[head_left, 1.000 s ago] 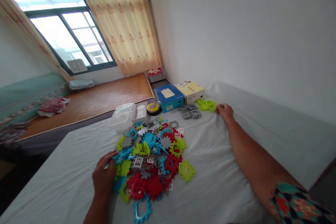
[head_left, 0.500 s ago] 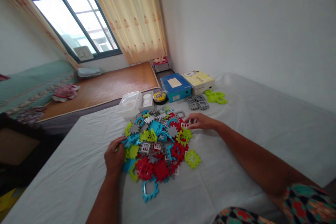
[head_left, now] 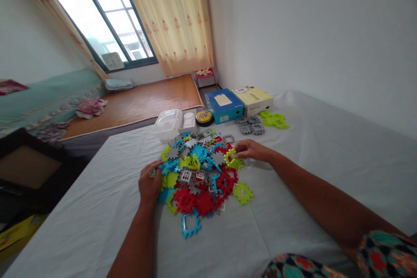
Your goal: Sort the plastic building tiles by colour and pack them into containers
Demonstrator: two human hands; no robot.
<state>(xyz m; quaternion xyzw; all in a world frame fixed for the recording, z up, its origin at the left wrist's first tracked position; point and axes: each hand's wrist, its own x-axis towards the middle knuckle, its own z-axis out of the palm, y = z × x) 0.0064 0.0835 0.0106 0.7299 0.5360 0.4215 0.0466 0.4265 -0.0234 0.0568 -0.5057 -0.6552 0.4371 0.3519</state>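
Note:
A heap of toothed plastic building plates [head_left: 205, 204] in red, blue, grey and lime green lies on the cloth in front of me. My right hand [head_left: 249, 150], at the heap's right edge, pinches a lime green frame plate [head_left: 230, 157] with an opening in its middle. It is raised over other lime pieces. At the left edge, my left hand [head_left: 150, 182] rests against the heap, fingers reaching onto blue plates [head_left: 169, 166]. Thumb and fingers stand apart, with a bit of lime green showing between them. Small white lattice windows [head_left: 186, 176] lie among the plates.
Grey plates [head_left: 250, 126] and lime plates [head_left: 274, 119] lie in separate groups beyond my right hand. Behind the heap stand a clear plastic tub [head_left: 167, 124], a white box [head_left: 189, 120], a round yellow-and-black tin [head_left: 204, 117], a blue box [head_left: 224, 105] and a yellow box [head_left: 254, 99].
My right hand has taken hold of a lime green frame plate and lifted it at the heap's right edge. My left hand stays by the heap. The view has shifted slightly.

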